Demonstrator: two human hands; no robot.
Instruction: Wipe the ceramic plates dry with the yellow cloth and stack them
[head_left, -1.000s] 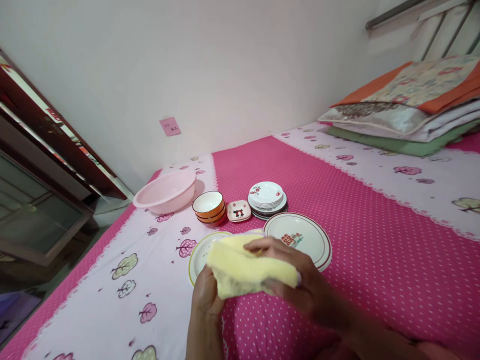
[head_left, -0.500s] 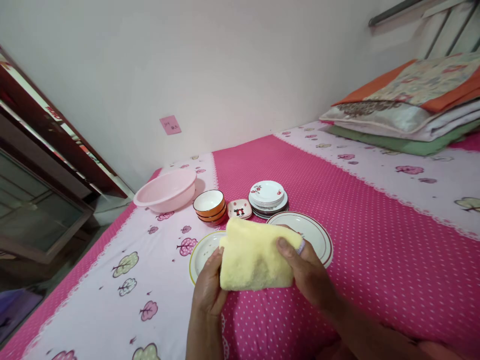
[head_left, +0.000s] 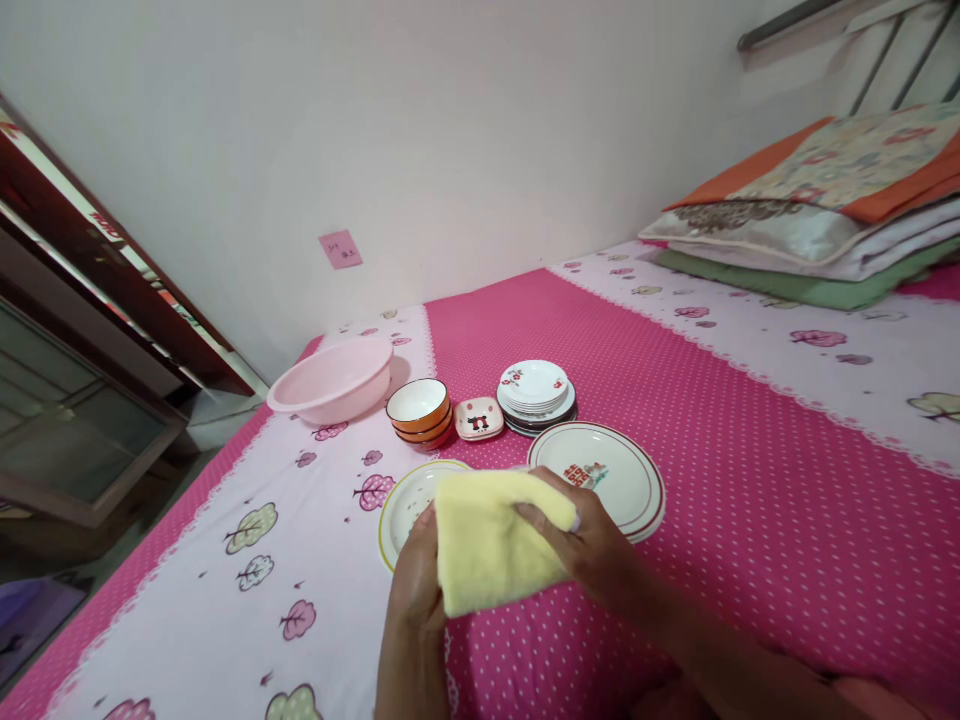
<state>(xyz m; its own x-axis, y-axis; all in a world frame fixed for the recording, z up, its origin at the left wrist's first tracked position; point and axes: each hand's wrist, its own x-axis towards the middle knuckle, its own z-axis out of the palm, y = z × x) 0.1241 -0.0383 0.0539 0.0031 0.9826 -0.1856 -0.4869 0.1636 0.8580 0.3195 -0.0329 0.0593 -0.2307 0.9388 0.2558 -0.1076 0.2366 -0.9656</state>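
A folded yellow cloth [head_left: 491,545] hangs between my two hands, above the near edge of the bed. My left hand [head_left: 418,572] grips its left side, with most of the fingers hidden behind it. On the right side, my right hand [head_left: 574,520] pinches the cloth, thumb on the front and fingers behind. Whether anything lies behind the cloth I cannot tell. Just beyond it are a yellow-rimmed plate [head_left: 405,505], partly covered by the cloth and left hand, and a red-rimmed plate [head_left: 622,475] with a red and green print.
Farther back stand a stack of orange bowls [head_left: 420,410], small pink square dishes [head_left: 478,418] and a pile of small plates [head_left: 534,390]. A pink basin [head_left: 330,385] sits at the back left. Folded bedding [head_left: 810,235] lies at the right by the wall.
The cloth and my right hand have moved left and slightly down, and the cloth has tilted. More of the red-rimmed plate now shows. The dishes have stayed put.
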